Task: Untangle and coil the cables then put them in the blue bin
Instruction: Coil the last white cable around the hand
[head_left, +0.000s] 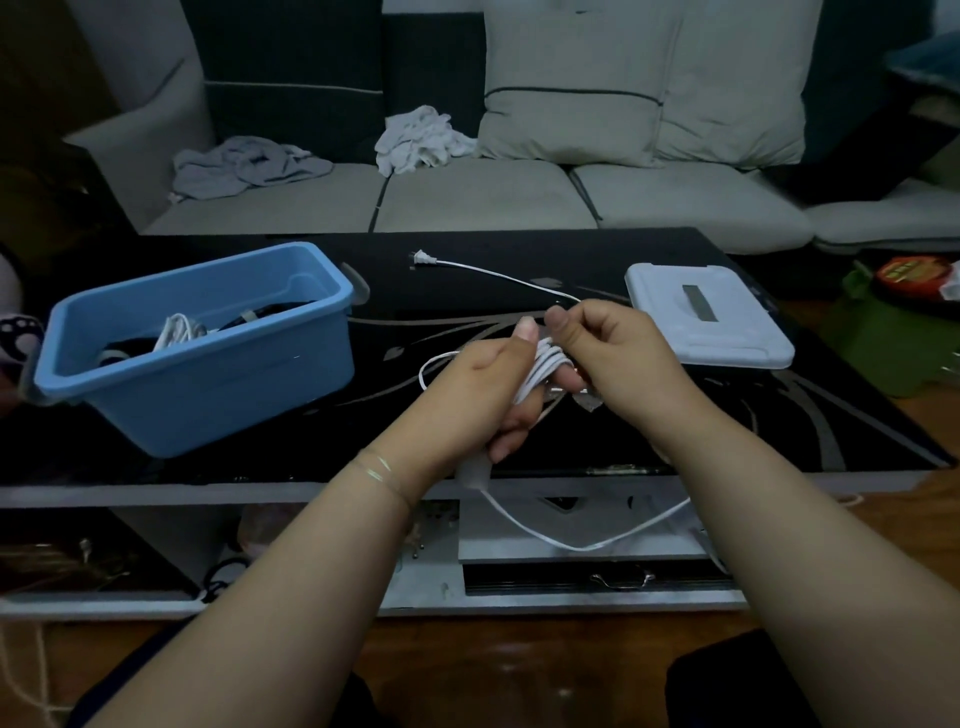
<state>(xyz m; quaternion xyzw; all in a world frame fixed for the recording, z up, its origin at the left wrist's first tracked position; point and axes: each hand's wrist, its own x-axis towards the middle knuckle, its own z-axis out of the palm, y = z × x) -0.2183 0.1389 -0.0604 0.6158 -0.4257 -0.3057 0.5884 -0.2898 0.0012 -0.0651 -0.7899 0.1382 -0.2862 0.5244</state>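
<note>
- The left hand (488, 387) holds a white cable (545, 364) wrapped round its fingers
- The right hand (613, 348) pinches the same cable
- The blue bin (208, 384) sits to the left

The worktop (519, 270) across the middle of the frame is glossy black, glass-like, with pale swirl patterns. At left, the blue bin (208, 384) looks like smooth, slightly shiny plastic. The white cable (498, 273) has a smooth plastic sheath, and its plug (422, 257) shows small metal prongs. The white lid (706, 322) at right is matt plastic. The sofa (467, 197) above is matt woven cloth, with crumpled cloths (421, 137) lying on it.
</note>
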